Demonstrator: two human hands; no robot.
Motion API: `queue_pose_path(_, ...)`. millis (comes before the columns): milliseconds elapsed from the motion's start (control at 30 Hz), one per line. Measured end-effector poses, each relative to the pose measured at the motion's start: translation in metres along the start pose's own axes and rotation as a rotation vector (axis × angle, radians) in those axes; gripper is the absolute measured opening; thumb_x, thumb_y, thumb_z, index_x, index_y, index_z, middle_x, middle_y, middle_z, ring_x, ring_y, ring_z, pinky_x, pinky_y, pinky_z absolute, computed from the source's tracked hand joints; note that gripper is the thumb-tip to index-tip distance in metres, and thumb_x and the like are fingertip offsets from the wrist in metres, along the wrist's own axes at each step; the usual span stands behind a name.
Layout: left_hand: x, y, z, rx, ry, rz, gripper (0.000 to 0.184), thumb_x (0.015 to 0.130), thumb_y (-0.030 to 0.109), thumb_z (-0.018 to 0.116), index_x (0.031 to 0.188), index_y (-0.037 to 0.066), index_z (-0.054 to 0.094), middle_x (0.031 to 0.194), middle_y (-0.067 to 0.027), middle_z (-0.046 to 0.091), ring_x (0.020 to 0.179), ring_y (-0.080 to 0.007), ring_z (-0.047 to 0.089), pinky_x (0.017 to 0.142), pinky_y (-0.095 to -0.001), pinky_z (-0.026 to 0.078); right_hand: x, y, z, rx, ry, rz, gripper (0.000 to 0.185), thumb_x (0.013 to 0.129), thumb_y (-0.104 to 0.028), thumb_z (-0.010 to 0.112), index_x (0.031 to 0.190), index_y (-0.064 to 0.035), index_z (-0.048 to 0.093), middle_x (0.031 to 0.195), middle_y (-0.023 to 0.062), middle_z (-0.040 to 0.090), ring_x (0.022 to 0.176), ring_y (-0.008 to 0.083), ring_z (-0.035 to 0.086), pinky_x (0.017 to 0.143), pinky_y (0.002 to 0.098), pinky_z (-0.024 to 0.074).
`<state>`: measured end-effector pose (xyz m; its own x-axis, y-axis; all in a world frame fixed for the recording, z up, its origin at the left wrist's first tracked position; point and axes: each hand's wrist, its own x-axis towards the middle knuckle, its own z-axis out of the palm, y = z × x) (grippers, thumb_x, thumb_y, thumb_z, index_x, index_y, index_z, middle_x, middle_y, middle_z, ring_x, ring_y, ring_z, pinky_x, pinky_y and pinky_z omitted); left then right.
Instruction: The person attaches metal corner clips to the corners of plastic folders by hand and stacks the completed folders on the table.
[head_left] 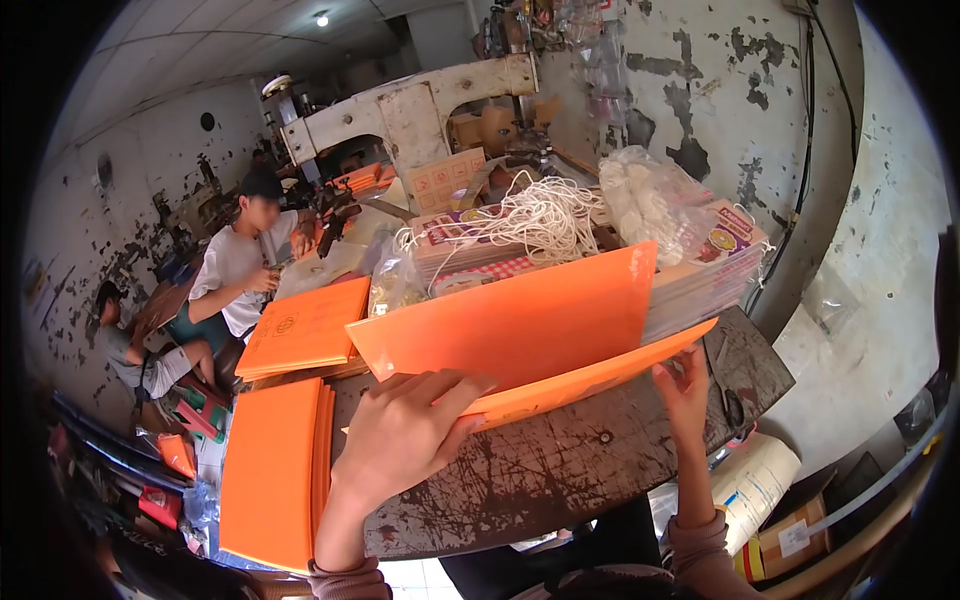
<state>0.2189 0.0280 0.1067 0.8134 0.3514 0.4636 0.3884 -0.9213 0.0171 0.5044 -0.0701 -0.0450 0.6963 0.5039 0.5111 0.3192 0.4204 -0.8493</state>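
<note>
An orange folder (520, 320) stands partly unfolded above the dark worktable, one panel upright at the back and the other tilted towards me. My left hand (410, 430) is closed on the left part of the near panel, its thumb on the outer face. At the far right corner of that panel, my right hand (684, 390) pinches the edge between thumb and fingers. Left of my left forearm lies a stack of orange folders (268, 470). Behind that is another orange stack (305, 328) with a small printed emblem on top.
The scratched tabletop (500, 500) holds scissors (728, 390) at its right side. Behind the folder are white cords (540, 215), plastic bags (655, 190) and stacked printed cartons (700, 290). A co-worker (245, 250) sits back left; another person (150, 350) is farther left.
</note>
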Motion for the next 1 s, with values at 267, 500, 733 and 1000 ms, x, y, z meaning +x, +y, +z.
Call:
queue_pose_path(267, -0.032, 0.031, 0.010, 0.332, 0.078, 0.175, 0.016, 0.074, 0.015, 0.063, 0.088, 0.011, 0.060, 0.090, 0.0003, 0.063, 0.077, -0.0083, 0.061, 0.073, -0.0286, 0.047, 0.020, -0.046, -0.030, 0.222, -0.202, -0.136, 0.043, 0.068, -0.028, 0.067, 0.095, 0.0025, 0.054, 0.091, 0.0138, 0.059, 0.086, 0.0226, 0.057, 0.080, 0.0310, 0.0420)
queue_pose_path(500, -0.098, 0.089, 0.049, 0.049, 0.132, -0.057, 0.027, 0.074, 0.014, 0.059, 0.100, 0.009, 0.061, 0.101, -0.0062, 0.062, 0.093, -0.0186, 0.061, 0.077, -0.0320, 0.049, -0.016, -0.041, -0.087, 0.367, -0.536, -0.006, 0.038, 0.054, -0.001, 0.066, 0.091, 0.0055, 0.058, 0.084, 0.0169, 0.060, 0.077, 0.0245, 0.059, 0.071, 0.0322, 0.0451)
queue_pose_path(733, -0.134, 0.121, 0.102, -0.142, 0.049, -0.266, 0.048, 0.072, 0.019, 0.066, 0.118, 0.009, 0.053, 0.123, -0.0103, 0.052, 0.116, -0.0247, 0.048, 0.099, -0.0448, 0.037, -0.067, -0.011, -0.124, 0.371, -0.531, 0.250, 0.045, 0.048, 0.010, 0.071, 0.091, 0.0052, 0.062, 0.093, 0.0159, 0.062, 0.088, 0.0239, 0.059, 0.077, 0.0343, 0.0444)
queue_pose_path(1000, -0.130, 0.118, 0.099, -0.215, -0.588, -0.378, 0.084, 0.063, 0.030, 0.076, 0.136, 0.022, 0.036, 0.146, -0.0099, 0.022, 0.134, -0.0354, 0.020, 0.105, -0.0537, 0.023, -0.068, -0.027, -0.156, -0.227, -1.044, 0.254, 0.044, 0.075, -0.009, 0.070, 0.115, 0.0005, 0.054, 0.114, 0.0140, 0.059, 0.105, 0.0248, 0.057, 0.089, 0.0310, 0.0426)
